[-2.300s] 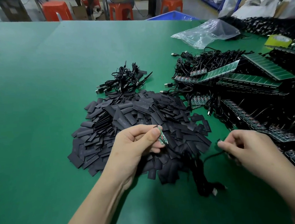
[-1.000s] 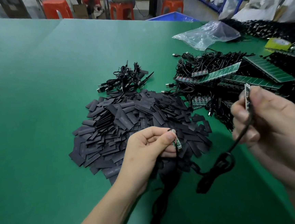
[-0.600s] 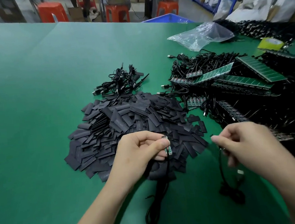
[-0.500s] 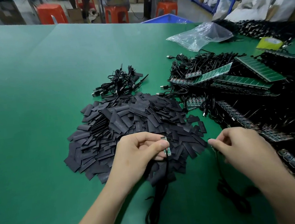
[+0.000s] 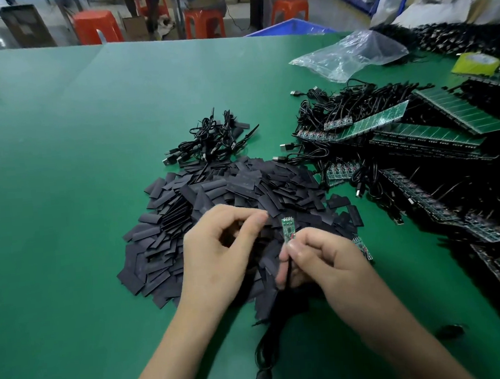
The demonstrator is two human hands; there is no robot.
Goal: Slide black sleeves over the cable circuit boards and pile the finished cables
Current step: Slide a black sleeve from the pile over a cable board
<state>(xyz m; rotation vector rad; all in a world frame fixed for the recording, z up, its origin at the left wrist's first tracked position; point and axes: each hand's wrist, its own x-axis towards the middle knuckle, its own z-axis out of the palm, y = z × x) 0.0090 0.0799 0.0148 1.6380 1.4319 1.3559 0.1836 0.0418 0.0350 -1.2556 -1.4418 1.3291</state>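
Right hand [image 5: 324, 261] pinches the cable [image 5: 288, 272] under its bare circuit board [image 5: 288, 229], upright at 4 o'clock over the sleeve pile [image 5: 227, 191]; left hand [image 5: 215, 252], at the board's 9 o'clock, is curled, contents indiscernible; a flattened sleeve may snag the board's corners, straining its wire joints.

Head-worn camera looks forward and down, close over the green table [image 5: 62, 205]

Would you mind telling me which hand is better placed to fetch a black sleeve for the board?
Left. The left hand is right above the sleeve pile, while the right hand is busy pinching the circuit board by its cable end, tip up.
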